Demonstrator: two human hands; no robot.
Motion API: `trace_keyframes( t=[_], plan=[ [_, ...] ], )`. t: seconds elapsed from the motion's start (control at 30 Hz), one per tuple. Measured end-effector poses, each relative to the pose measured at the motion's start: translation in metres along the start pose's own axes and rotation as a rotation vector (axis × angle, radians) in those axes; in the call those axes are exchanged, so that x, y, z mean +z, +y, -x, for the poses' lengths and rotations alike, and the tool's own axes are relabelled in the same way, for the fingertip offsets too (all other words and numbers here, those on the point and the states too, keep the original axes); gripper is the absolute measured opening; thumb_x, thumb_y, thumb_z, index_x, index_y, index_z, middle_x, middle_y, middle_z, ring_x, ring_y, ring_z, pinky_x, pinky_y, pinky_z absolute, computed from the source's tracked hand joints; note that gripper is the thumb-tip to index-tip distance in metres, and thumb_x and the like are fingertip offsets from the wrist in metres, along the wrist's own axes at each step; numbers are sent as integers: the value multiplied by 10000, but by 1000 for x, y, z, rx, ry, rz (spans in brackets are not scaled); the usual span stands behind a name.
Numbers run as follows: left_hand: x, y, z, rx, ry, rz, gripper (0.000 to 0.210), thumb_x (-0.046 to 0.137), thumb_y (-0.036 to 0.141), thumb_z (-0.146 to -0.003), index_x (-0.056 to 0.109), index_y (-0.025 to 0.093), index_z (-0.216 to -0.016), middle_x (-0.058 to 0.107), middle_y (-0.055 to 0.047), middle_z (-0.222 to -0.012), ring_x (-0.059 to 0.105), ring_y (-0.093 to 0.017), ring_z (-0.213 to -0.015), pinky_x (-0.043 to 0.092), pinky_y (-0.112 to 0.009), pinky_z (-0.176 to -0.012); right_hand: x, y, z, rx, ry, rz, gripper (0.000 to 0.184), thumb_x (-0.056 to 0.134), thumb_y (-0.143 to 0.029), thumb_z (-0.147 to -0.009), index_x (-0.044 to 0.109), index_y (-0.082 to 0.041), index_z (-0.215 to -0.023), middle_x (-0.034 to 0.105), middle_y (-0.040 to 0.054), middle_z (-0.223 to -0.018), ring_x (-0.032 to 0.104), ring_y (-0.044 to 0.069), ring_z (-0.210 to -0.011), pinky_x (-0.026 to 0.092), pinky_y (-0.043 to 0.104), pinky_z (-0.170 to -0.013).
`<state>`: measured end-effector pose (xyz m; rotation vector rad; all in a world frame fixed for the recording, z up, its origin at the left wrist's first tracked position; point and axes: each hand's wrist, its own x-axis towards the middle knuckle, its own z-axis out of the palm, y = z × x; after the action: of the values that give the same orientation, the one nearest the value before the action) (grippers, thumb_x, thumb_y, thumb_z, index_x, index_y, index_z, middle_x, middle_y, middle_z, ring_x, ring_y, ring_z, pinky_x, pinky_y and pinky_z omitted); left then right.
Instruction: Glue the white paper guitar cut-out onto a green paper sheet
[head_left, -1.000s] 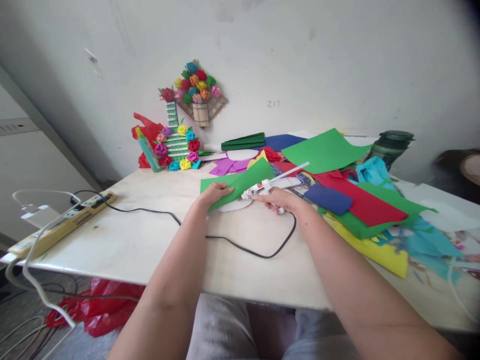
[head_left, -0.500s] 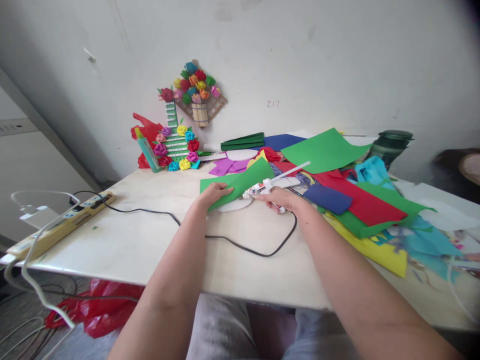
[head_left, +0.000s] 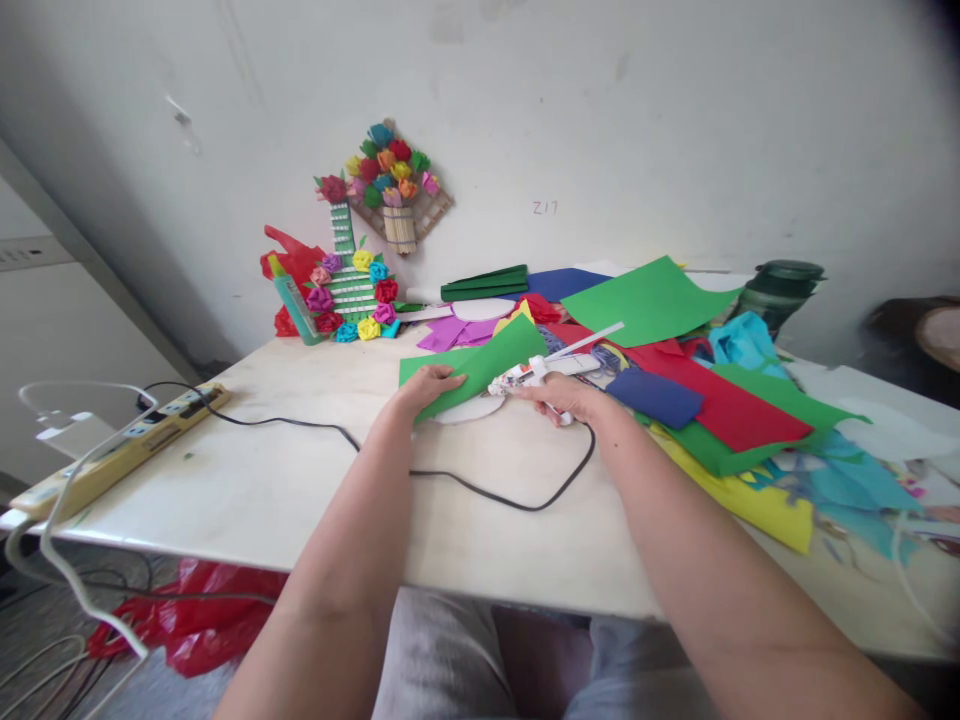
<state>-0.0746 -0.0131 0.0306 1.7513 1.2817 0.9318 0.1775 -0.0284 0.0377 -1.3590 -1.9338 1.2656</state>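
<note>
A sheet of green paper [head_left: 491, 362], partly lifted and folded over, is pinched at its near edge by my left hand [head_left: 429, 390]. Beneath it, a white rounded piece [head_left: 474, 409] lies on the table, mostly covered. My right hand [head_left: 564, 396] grips a white glue gun [head_left: 525, 374] whose nozzle points left, close to the paper and the edge of the white piece. A glue stick [head_left: 585, 340] juts from the gun's back. Whether the nozzle touches anything is too small to tell.
The gun's black cord [head_left: 480, 488] loops across the table to a power strip [head_left: 127, 440] at the left. Coloured paper sheets [head_left: 727, 400] pile up at the right, near a dark green bottle [head_left: 780, 290]. Paper-flower crafts [head_left: 352, 270] and a glue bottle [head_left: 298, 308] stand at the back left.
The glue gun's nozzle has shifted very slightly to the right with my right hand. My left hand and the green paper look the same.
</note>
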Motion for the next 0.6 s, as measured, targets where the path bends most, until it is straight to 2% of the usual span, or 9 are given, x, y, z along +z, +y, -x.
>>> trace_keyframes(
  t=[0.6],
  plan=[
    [-1, 1, 1, 3, -3, 19, 403, 601, 512, -604, 380, 178, -559, 256, 69, -500, 187, -53, -433, 122, -237, -435, -4, 2, 1, 51, 78, 7, 498, 583, -620, -600, 455, -154, -480, 424, -21, -326, 383, 60, -277, 305, 180, -295]
  ],
)
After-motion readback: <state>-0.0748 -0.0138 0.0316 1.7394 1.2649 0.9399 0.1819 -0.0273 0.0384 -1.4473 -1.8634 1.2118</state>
